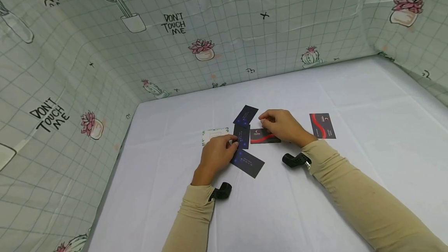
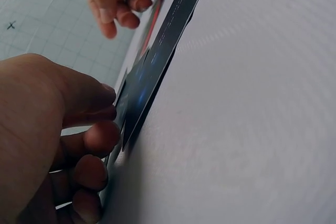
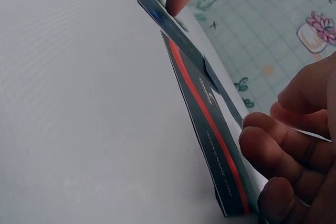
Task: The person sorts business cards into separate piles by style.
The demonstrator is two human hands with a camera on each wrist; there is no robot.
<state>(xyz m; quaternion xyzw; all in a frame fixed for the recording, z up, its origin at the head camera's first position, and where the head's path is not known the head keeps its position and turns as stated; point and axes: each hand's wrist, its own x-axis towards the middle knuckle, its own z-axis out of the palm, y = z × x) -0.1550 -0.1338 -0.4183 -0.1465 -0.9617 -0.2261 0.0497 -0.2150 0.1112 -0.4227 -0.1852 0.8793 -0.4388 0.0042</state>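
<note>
Your left hand [image 1: 215, 154] is pinching dark blue rectangular card [image 1: 241, 136] mid-counter; your right hand [image 1: 283, 125], fingers curled, is pressing black card with red wave [image 1: 265, 137]. Gathering looking barely begun: matching red-wave card [image 1: 322, 125], two more blue cards [image 1: 245, 115] [image 1: 249, 162] and white card [image 1: 214, 134] are lying loose on white counter [image 1: 350, 100]. Cards thin, glossy, flat.

"DON'T TOUCH ME" on backdrop cloth [image 1: 174, 23]
</note>
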